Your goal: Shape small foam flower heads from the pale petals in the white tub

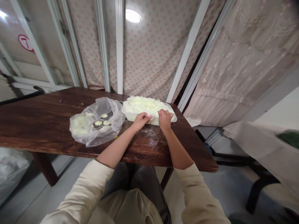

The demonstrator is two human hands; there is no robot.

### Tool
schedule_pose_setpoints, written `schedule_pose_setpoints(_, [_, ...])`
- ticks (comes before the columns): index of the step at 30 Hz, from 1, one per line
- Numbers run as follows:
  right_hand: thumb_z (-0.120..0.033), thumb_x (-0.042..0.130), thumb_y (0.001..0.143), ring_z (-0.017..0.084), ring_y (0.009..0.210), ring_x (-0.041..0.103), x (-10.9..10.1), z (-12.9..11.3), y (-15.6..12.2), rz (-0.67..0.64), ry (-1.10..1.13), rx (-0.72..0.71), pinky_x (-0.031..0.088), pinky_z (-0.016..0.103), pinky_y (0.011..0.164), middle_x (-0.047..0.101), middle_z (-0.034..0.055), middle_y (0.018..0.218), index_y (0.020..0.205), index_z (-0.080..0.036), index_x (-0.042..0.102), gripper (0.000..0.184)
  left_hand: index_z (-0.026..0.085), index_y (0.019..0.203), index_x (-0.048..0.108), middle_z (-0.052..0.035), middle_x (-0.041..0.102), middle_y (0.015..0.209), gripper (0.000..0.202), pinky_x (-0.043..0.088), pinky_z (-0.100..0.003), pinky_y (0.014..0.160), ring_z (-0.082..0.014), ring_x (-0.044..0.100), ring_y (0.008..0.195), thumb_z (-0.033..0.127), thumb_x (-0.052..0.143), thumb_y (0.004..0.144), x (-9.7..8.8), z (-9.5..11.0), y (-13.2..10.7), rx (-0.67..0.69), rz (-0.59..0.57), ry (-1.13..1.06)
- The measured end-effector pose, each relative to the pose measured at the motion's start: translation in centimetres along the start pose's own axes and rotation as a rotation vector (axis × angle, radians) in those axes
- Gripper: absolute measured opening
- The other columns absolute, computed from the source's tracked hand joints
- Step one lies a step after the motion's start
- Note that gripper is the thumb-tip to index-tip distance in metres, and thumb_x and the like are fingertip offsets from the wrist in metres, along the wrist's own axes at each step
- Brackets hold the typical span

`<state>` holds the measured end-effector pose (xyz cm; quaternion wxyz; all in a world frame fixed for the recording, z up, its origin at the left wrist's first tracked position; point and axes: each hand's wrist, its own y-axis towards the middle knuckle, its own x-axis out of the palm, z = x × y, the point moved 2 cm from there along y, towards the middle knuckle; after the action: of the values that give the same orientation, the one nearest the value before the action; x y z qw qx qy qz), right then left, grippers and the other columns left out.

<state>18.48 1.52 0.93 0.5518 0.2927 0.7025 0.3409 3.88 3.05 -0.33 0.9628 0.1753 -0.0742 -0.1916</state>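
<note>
Pale pieces (pixel 144 104) — heaped in tub (pixel 131 117); just beyond left fingers (pixel 146 118), right fingers (pixel 163 114).

A pink-dotted curtain (pixel 149 49) hangs behind white upright frames (pixel 120 46).

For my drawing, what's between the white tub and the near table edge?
In the head view, pale specks lie scattered on the table there, plus a tiny purple bit. The left forearm and right forearm pass above.

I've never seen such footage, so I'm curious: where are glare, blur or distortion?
Head view: white oval light glares at top; crumpled clear plastic bag glints; white window bars splay outward, probably lens distortion; beige patterned curtain at right looks smeared; pale-green heaped pieces blur together.
</note>
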Motion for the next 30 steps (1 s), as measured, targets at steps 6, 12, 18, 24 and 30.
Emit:
schedule_pose_setpoints(6, [-0.036, 0.027, 0.092, 0.016, 0.081, 0.045, -0.6, -1.1, -0.4, -0.123, 0.257, -0.191, 0.023, 0.033, 0.076, 0.056, 0.0012, 0.076, 0.077, -0.019, 0.05, 0.032, 0.013, 0.071, 0.053, 0.0032, 0.053, 0.057, 0.034, 0.041, -0.023, 0.057, -0.0083, 0.049, 0.054, 0.045, 0.062, 0.065, 0.0, -0.1, 0.2, 0.018, -0.047, -0.079])
schedule_pose_setpoints(12, [-0.048, 0.037, 0.086, 0.018, 0.085, 0.043, -0.7, -2.3, -1.0, -0.179, 0.298, -0.228, 0.026, 0.033, 0.077, 0.054, 0.0022, 0.082, 0.083, -0.019, 0.047, 0.03, 0.012, 0.071, 0.058, 0.0035, 0.054, 0.059, 0.024, 0.038, -0.021, 0.056, -0.006, 0.045, 0.053, 0.031, 0.067, 0.059, -0.2, -0.4, 0.4, 0.019, -0.003, -0.052])
schedule_pose_setpoints(18, [-0.043, 0.028, 0.09, 0.018, 0.083, 0.043, -0.7, -2.6, -1.0, -0.182, 0.262, -0.283, 0.027, 0.032, 0.074, 0.053, 0.0032, 0.08, 0.08, -0.019, 0.047, 0.032, 0.012, 0.061, 0.054, 0.0055, 0.049, 0.049, 0.022, 0.035, -0.02, 0.052, -0.0051, 0.042, 0.048, 0.03, 0.068, 0.058, -0.2, -0.5, 0.4, 0.023, 0.035, -0.055])
schedule_pose_setpoints(24, [-0.033, 0.026, 0.092, 0.016, 0.078, 0.045, -0.8, -1.9, -0.6, -0.105, 0.291, -0.252, 0.027, 0.032, 0.073, 0.054, 0.0013, 0.071, 0.073, -0.019, 0.05, 0.033, 0.011, 0.075, 0.059, 0.0014, 0.058, 0.058, 0.033, 0.04, -0.021, 0.056, -0.0063, 0.05, 0.053, 0.041, 0.067, 0.063, 0.1, -0.4, 0.2, -0.05, -0.08, -0.158])
schedule_pose_setpoints(30, [-0.035, 0.031, 0.091, 0.017, 0.079, 0.044, -0.8, -1.7, -0.6, -0.058, 0.238, -0.197, 0.027, 0.032, 0.074, 0.055, 0.0025, 0.074, 0.073, -0.019, 0.052, 0.032, 0.012, 0.075, 0.057, 0.0013, 0.059, 0.061, 0.037, 0.043, -0.021, 0.055, -0.0086, 0.056, 0.058, 0.04, 0.072, 0.056, 0.1, -0.3, 0.2, -0.133, -0.009, -0.23])
